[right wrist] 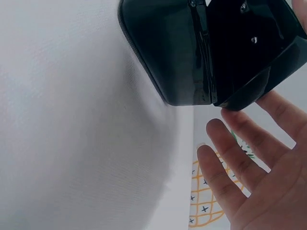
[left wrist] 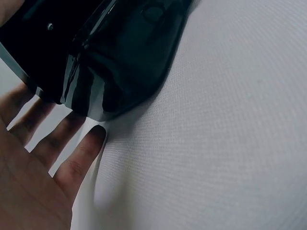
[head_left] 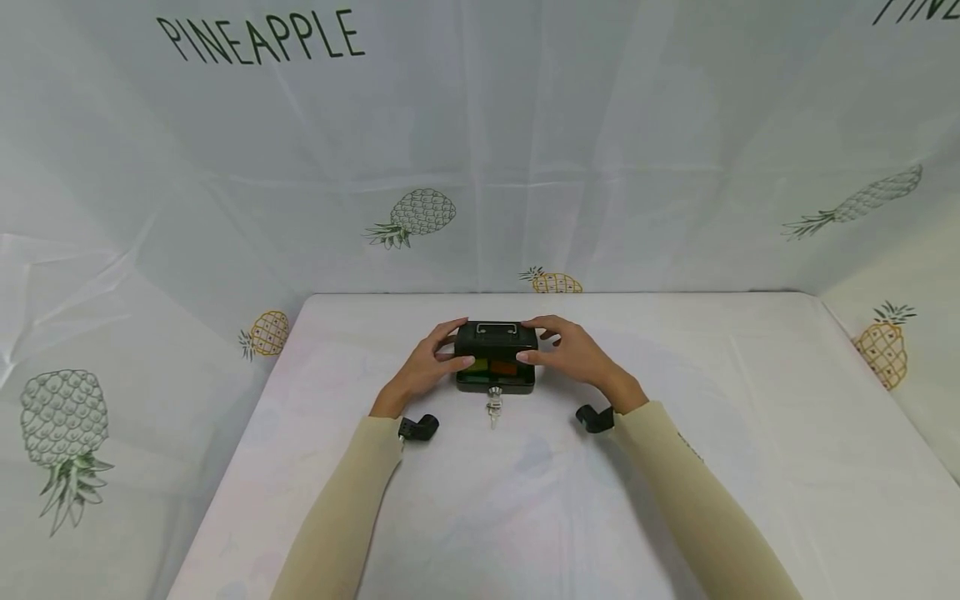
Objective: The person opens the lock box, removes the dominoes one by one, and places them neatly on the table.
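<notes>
Both our left hand (head_left: 423,368) and right hand (head_left: 579,352) hold the glossy black metal lid (head_left: 492,346) near the white surface's (head_left: 712,358) far edge; we should lift evenly.

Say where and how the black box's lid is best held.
Probably at both ends of the lid, left hand and right hand from either side, thumbs in front, fingers behind: it stands part-open, its front edge raised off the box.

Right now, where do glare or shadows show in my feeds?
Head: the right sleeve casts a soft shadow on the table; left wrist: pale reflections streak the glossy black box; right wrist: the lid is nearly black inside, with glints.
</notes>
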The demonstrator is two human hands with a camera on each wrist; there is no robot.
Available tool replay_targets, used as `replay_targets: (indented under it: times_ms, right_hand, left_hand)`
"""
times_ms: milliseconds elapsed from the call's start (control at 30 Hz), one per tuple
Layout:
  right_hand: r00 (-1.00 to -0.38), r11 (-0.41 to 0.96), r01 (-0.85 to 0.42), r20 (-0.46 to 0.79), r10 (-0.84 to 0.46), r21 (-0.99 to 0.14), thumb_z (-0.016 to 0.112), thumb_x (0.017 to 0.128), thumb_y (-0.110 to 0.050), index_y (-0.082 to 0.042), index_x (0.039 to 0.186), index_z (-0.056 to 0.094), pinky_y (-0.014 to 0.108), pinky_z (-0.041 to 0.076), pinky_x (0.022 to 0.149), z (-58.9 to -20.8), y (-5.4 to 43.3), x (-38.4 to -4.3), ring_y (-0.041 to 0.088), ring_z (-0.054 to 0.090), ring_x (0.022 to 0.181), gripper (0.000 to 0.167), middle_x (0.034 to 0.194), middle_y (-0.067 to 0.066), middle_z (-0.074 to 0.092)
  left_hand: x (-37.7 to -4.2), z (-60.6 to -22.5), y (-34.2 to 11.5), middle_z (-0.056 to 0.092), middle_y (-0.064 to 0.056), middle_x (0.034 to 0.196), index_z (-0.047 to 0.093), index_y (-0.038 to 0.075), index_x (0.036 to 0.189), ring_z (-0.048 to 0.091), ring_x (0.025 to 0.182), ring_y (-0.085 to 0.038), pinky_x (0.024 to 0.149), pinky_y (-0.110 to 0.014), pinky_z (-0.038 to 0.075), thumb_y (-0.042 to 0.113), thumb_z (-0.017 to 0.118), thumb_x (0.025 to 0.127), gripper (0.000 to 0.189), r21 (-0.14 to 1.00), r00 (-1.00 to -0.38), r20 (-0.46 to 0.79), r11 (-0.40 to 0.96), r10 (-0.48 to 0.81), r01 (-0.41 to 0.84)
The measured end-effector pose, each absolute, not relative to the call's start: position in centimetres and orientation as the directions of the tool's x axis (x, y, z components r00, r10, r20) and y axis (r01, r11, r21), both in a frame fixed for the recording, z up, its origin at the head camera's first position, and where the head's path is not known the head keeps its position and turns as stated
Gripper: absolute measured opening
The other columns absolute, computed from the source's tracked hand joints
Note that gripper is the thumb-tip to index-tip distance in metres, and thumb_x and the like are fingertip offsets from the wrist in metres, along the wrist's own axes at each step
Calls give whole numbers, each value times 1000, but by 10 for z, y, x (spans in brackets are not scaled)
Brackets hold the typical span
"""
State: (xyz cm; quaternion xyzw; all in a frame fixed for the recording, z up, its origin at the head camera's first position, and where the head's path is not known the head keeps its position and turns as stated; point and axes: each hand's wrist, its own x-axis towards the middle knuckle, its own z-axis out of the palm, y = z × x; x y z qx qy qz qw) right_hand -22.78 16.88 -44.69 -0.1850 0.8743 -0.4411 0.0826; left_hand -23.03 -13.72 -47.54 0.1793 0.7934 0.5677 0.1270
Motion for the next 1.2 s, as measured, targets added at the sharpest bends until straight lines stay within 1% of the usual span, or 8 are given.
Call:
replay_targets:
  times_ms: [133, 267, 500, 600, 733, 900, 1033, 1200]
  right_hand:
    - [-917, 524, -260, 38, -396, -811, 79, 96, -30, -9, 151, 59, 56, 52, 107, -449, 169, -228, 41, 58, 127, 62, 156, 18, 52]
    - [-919, 515, -259, 45, -391, -817, 77, 98, -30, -9, 151, 59, 56, 53, 107, -450, 168, -228, 40, 59, 125, 60, 156, 18, 52]
    - [-929, 500, -239, 47, -366, -833, 73, 102, -31, -10, 152, 58, 55, 53, 107, -452, 166, -228, 37, 60, 125, 56, 155, 16, 53]
    - [-933, 492, -235, 53, -355, -838, 71, 104, -30, -8, 152, 57, 54, 54, 106, -454, 164, -227, 37, 58, 127, 55, 155, 16, 53]
    - [-931, 457, -239, 69, -359, -857, 66, 107, -27, -6, 155, 52, 55, 51, 109, -457, 162, -225, 39, 53, 133, 55, 158, 18, 48]
    - [-923, 392, -244, 87, -376, -887, 62, 109, -22, -4, 160, 43, 58, 46, 116, -463, 163, -224, 42, 46, 141, 58, 164, 21, 40]
    - [-915, 367, -240, 84, -394, -899, 61, 109, -21, -5, 163, 39, 58, 42, 120, -467, 165, -223, 43, 44, 144, 60, 165, 21, 38]
    - [-910, 362, -250, 90, -406, -898, 60, 109, -23, -4, 164, 37, 59, 40, 122, -470, 166, -224, 42, 45, 145, 62, 165, 21, 38]
  left_hand:
    - [-232, -475, -136, 34, -15, 168, 34, 9, 166, 39, 152, -43, 120, -59, 44, 12, 72, 101, 75, 954, -902, -2, 271, 432, 128]
    - [-233, -475, -136, 34, -19, 167, 34, 8, 166, 43, 149, -46, 117, -59, 47, 12, 70, 102, 73, 960, -904, -10, 258, 426, 111]
    - [-233, -473, -134, 35, -19, 167, 35, 9, 166, 39, 152, -43, 121, -61, 41, 14, 68, 104, 70, 963, -916, -27, 256, 401, 84]
    - [-233, -473, -133, 37, -18, 165, 37, 11, 165, 40, 151, -42, 122, -60, 41, 16, 67, 104, 69, 960, -920, -31, 269, 390, 81]
    - [-233, -472, -131, 38, -18, 164, 39, 14, 165, 42, 150, -42, 122, -58, 42, 16, 67, 104, 68, 956, -925, -30, 280, 378, 83]
    - [-232, -471, -130, 38, -19, 164, 38, 12, 165, 43, 149, -42, 122, -57, 42, 15, 66, 104, 67, 960, -925, -22, 266, 380, 86]
    - [-231, -470, -129, 39, -18, 165, 39, 12, 164, 41, 150, -40, 124, -55, 39, 15, 65, 105, 65, 958, -926, -19, 273, 376, 92]
    - [-231, -469, -130, 37, -19, 166, 37, 10, 165, 39, 152, -42, 126, -56, 37, 19, 64, 106, 65, 953, -928, -12, 286, 373, 103]
